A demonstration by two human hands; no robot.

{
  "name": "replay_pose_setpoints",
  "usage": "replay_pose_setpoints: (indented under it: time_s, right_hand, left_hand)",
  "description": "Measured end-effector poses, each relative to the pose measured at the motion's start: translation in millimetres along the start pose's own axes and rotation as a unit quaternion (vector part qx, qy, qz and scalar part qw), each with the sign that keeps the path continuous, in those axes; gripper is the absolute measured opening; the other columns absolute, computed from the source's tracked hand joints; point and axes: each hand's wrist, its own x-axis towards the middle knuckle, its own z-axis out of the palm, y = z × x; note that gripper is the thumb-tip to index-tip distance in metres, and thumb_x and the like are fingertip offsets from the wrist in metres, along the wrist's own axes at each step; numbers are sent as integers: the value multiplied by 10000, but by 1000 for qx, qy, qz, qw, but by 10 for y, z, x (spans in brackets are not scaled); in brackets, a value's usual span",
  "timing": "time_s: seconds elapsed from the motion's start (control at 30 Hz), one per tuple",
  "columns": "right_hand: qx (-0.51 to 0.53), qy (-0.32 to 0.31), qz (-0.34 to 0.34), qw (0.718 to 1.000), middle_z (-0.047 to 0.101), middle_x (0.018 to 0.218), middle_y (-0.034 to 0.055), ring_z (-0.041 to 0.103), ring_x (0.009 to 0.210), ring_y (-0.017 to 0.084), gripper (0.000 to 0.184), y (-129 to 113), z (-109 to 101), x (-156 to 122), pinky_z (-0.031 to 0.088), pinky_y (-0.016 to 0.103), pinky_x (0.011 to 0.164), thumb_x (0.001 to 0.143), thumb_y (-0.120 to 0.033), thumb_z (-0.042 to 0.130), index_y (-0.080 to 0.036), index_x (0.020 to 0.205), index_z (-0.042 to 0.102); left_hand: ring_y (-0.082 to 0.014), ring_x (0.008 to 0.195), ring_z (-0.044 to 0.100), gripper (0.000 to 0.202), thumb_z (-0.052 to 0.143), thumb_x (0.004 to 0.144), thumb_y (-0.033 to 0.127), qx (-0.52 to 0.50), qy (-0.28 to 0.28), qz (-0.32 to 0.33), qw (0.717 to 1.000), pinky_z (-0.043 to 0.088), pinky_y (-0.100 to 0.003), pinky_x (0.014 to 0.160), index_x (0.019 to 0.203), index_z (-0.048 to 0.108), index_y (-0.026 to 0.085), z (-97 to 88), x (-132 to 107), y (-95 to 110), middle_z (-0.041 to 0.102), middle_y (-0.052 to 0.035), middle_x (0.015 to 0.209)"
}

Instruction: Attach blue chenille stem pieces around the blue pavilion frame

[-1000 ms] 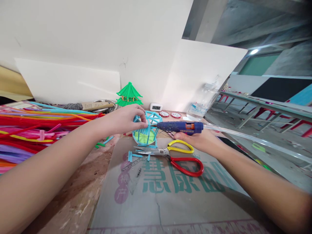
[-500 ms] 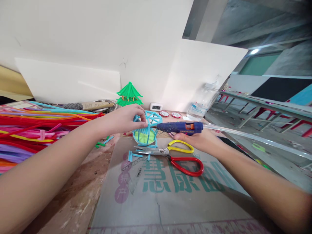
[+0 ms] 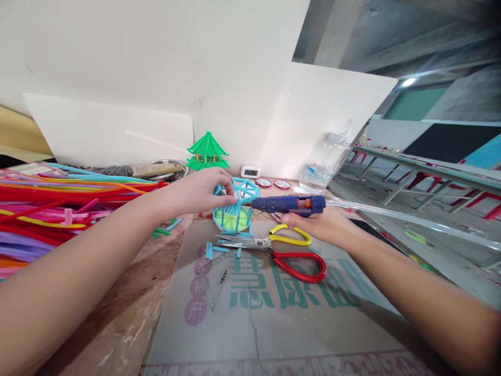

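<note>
The left hand (image 3: 214, 191) pinches the frame (image 3: 234, 210) of fuzzy blue sticks, with its round green part, by the far edge of the shiny grey board (image 3: 211, 339). The right hand (image 3: 315, 223) grips the hard blue glue gun (image 3: 279, 204), long and nearly level, its tip pointing left at the frame. Scissors (image 3: 261, 244) lie in front, and the board spreads wide and flat nearer the person

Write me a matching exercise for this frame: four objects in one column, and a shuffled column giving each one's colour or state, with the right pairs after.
1. Glue gun
2. Scissors
3. Tiered model
4. Light-blue model

A. All-green roofs, standing by the white wall
B. At the left hand
C. Yellow-and-red-handled
D. Held in the right hand

Pairs: 1-D, 2-C, 3-A, 4-B
</note>
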Motion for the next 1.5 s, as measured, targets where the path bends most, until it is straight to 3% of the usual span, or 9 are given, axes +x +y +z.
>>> replay_pose_setpoints:
  time_s: [0.1,0.27,0.8,1.27,1.37,1.5]
  right_hand:
    - [-7,6,23,1000,756,990,20,710,894,269,316,-8,-6,1,576,376,775,797,-476,663,-258,1019,717]
    - [-13,-6,50,999,749,798,40,708,831,270,301,-54,6,3,574,375,743,800,-505,623,-229,877,718]
    - [-34,49,22,998,763,898,42,708,882,273,399,-82,57,6,586,393,758,788,-521,647,-228,1054,695]
    - [-78,64,40,994,751,813,31,707,843,275,321,-28,53,-2,579,385,727,770,-509,672,-235,931,714]
    - [-62,49,40,996,749,796,28,708,808,268,277,-66,50,5,580,367,697,773,-481,671,-244,908,719]
    - [-42,28,36,998,759,873,23,707,798,260,308,-86,50,5,582,356,685,786,-461,664,-260,1013,718]
  left_hand:
    - [-249,1148,570,347,518,865,523,2,0,0,1000,444,-334,916,911,682,221,-2,-2,4,595,-55,1250]
    - [-249,1144,567,353,522,861,528,0,-2,-4,1000,431,-346,950,922,683,220,1,5,-7,596,-60,1247]
    - [-229,1060,583,357,517,856,530,-13,-4,2,1000,433,-314,889,925,686,224,17,20,-36,621,-51,1145]
    - [-225,1053,588,337,520,853,511,-11,-5,-5,1000,439,-310,883,908,681,221,12,9,-17,616,-47,1166]
    - [-225,1064,588,330,523,852,509,-6,-4,-7,1000,436,-314,900,911,682,226,14,15,-21,618,-42,1166]
    - [-235,1098,579,348,518,851,522,0,-6,-6,1000,430,-318,925,917,687,225,21,23,-35,613,-48,1200]
